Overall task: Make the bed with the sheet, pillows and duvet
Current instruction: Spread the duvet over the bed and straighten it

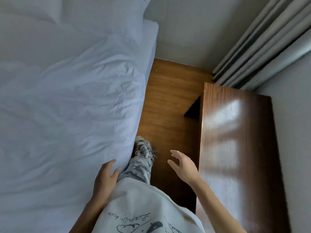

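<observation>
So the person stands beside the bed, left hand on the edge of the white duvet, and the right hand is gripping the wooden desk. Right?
Not quite. The head view shows the right hand in the air with fingers spread, apart from the wooden desk and gripping nothing. The rest holds: the left hand rests on the edge of the white duvet.

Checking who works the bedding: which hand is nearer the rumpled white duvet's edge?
Left. The left hand touches the rumpled white duvet at its edge; the right hand hovers open over the wooden floor, apart from it.
</observation>
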`<state>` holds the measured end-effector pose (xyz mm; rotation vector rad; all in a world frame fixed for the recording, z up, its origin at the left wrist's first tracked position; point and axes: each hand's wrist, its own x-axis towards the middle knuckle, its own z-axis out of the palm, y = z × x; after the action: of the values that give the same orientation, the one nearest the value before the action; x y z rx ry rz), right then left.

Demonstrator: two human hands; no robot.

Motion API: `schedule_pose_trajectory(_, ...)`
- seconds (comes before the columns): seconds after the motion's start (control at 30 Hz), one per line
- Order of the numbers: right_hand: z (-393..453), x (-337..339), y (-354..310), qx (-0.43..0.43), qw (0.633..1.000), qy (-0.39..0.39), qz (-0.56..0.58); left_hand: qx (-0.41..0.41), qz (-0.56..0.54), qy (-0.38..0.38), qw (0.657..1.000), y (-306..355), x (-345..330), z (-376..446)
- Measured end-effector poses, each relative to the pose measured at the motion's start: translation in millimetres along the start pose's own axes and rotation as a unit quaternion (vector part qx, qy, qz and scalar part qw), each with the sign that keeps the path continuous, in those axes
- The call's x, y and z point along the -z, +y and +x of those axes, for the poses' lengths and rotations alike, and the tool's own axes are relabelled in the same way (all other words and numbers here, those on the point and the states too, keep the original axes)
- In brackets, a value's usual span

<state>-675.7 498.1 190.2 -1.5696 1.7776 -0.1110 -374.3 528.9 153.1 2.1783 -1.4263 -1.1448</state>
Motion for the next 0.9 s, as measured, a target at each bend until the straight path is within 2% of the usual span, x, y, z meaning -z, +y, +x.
schedule_pose_trajectory(0.2,206.0,91.7,-81.7,0.080,0.990,-0.063,-0.093,0.045,-0.039,0.046,0.997,101.5,42.5,173.4)
schedule_pose_trajectory(0.43,381.0,169.0,-170.5,0.128,0.976,-0.135,-0.115,0.055,-0.056,0.109,0.991,185.8,93.5,293.6)
schedule_pose_trajectory(0.5,445.1,182.2,-190.3,0.155,0.960,-0.183,-0.144,0.094,-0.064,0.132,0.985,201.5,93.1,333.1)
schedule_pose_trajectory(0.6,543.5,197.2,-212.4,0.214,0.925,-0.234,-0.207,0.147,-0.061,0.164,0.973,224.0,75.0,389.3)
schedule_pose_trajectory(0.67,617.7,204.1,-226.9,0.251,0.894,-0.282,-0.243,0.207,-0.073,0.214,0.952,238.5,59.1,434.8)
schedule_pose_trajectory(0.77,726.7,222.3,-242.6,0.323,0.822,-0.342,-0.320,0.295,-0.115,0.264,0.911,283.3,28.6,493.3)
schedule_pose_trajectory(0.9,837.8,239.2,-280.0,0.405,0.738,-0.353,-0.409,0.402,-0.191,0.248,0.861,352.5,-2.1,554.7)
